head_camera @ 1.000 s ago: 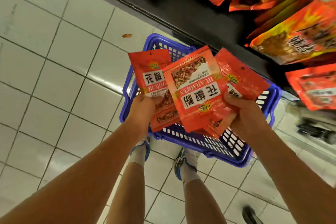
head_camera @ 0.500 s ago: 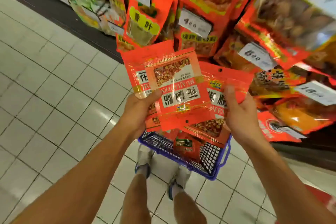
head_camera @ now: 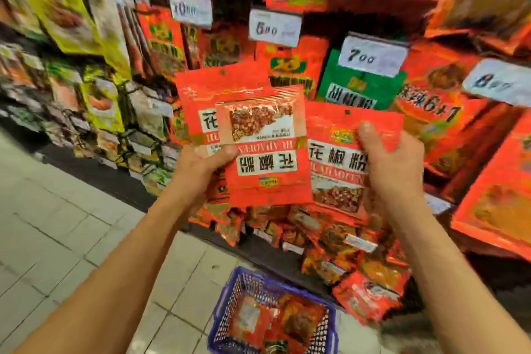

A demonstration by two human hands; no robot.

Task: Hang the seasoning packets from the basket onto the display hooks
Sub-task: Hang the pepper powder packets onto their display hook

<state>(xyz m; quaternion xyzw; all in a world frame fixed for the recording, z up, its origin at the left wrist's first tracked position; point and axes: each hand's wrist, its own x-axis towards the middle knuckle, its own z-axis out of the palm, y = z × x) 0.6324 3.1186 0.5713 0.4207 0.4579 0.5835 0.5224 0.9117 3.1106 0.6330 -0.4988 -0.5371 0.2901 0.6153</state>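
I hold a fan of red seasoning packets up in front of the display. My left hand [head_camera: 201, 169] grips the left packets: one upright at the back [head_camera: 201, 95] and one upside down in front [head_camera: 264, 152]. My right hand [head_camera: 390, 164] grips the right packet [head_camera: 330, 135], thumb over its top edge. A small hang hole shows at the top of the back packet and of the right packet. The blue basket [head_camera: 224, 322] stands on the floor below, with more red packets inside. Display hooks are hidden behind hanging goods.
The display wall is packed with hanging red, green [head_camera: 359, 86] and yellow packets, with white price tags [head_camera: 274, 27] on top of the rows. A low shelf of small packets [head_camera: 330, 236] runs under my hands. Grey tiled floor [head_camera: 57, 238] lies to the left.
My view has swung up from the basket to the display wall. Both hands have lifted the packets from above the basket to chest height; the fan has spread wider.
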